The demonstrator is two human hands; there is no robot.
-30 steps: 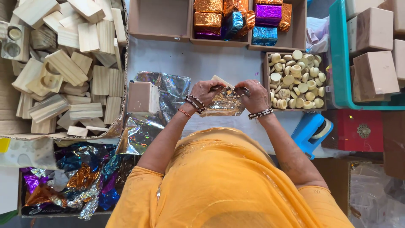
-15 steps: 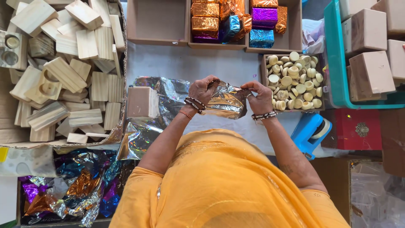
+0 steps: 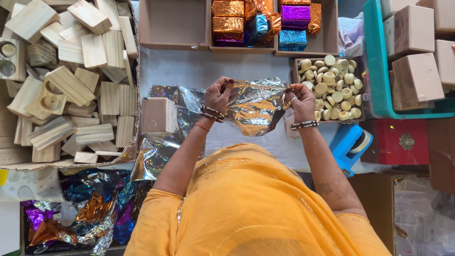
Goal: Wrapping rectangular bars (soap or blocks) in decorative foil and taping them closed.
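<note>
My left hand (image 3: 218, 96) and my right hand (image 3: 302, 100) each pinch one end of a shiny silver and gold foil sheet (image 3: 258, 108), stretched between them above the white table (image 3: 189, 71). Both wrists wear bangles. A plain wooden block (image 3: 159, 115) stands on more crumpled foil (image 3: 161, 147) just left of my left hand. A small tray of round cream wooden discs (image 3: 334, 87) sits right beside my right hand.
A heap of wooden blocks (image 3: 66, 80) fills the left. Open boxes at the top hold foil-wrapped blocks (image 3: 256, 21). A teal crate of blocks (image 3: 417, 61) is at right, a blue tape dispenser (image 3: 350, 144) and a red box (image 3: 407, 141) below it. Coloured foil (image 3: 80, 213) lies bottom left.
My hands have moved apart, spreading the foil sheet out wide where it was bunched between them a second ago.
</note>
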